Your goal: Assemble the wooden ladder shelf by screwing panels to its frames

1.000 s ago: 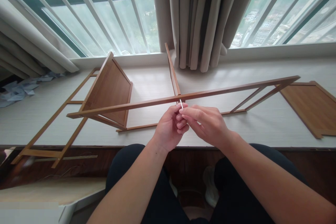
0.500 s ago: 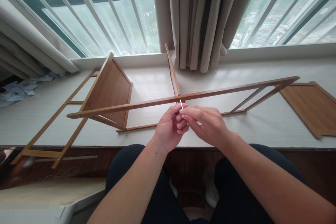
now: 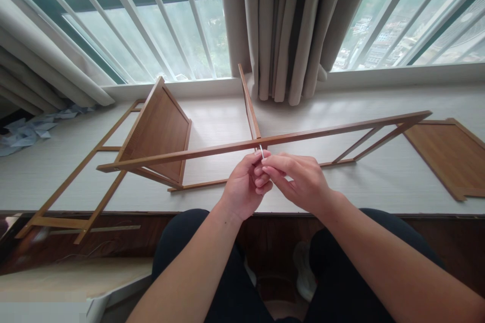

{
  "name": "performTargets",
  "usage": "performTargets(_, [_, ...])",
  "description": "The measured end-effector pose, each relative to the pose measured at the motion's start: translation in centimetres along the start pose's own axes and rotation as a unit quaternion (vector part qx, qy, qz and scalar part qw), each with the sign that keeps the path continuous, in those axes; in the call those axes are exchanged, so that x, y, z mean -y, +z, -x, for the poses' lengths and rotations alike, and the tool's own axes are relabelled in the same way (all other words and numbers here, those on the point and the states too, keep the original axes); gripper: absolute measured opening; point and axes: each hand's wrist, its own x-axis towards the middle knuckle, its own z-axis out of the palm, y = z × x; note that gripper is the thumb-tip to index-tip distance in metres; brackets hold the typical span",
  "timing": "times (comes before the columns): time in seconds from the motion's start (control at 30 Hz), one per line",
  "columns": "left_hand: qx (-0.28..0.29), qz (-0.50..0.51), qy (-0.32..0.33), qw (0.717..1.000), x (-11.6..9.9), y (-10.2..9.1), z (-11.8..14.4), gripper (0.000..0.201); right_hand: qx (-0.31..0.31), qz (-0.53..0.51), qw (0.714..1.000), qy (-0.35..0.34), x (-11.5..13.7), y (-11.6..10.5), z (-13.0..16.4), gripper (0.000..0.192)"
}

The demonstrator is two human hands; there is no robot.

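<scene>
At the far left of the frame crumpled paper (image 3: 22, 131) lies on the pale window ledge (image 3: 212, 126), under a rolled curtain. A bamboo side frame (image 3: 71, 181) reaches from the ledge's near edge at lower left up toward a tilted shelf panel (image 3: 157, 131). A long rail (image 3: 265, 140) crosses the middle of the frame, raised off the ledge. Just below its centre the left hand (image 3: 242, 189) and right hand (image 3: 299, 181) meet, fingertips pinched together on a small metal pin (image 3: 261, 151) that touches the rail's underside. Grey curtains (image 3: 284, 25) hang at upper centre before barred windows. A flat panel (image 3: 449, 154) lies at the right edge. No writing is readable. Bare ledge lies between rail and window; its dark front edge runs just below the hands.
</scene>
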Motion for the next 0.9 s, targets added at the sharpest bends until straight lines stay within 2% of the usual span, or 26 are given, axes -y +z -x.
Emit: performTargets(0.9, [-0.046, -0.018, 0.009, 0.999, -0.1, 0.15, 0.15, 0.022, 0.003, -0.004, 1.0, 0.014, -0.05, 0.06, 0.28, 0.027])
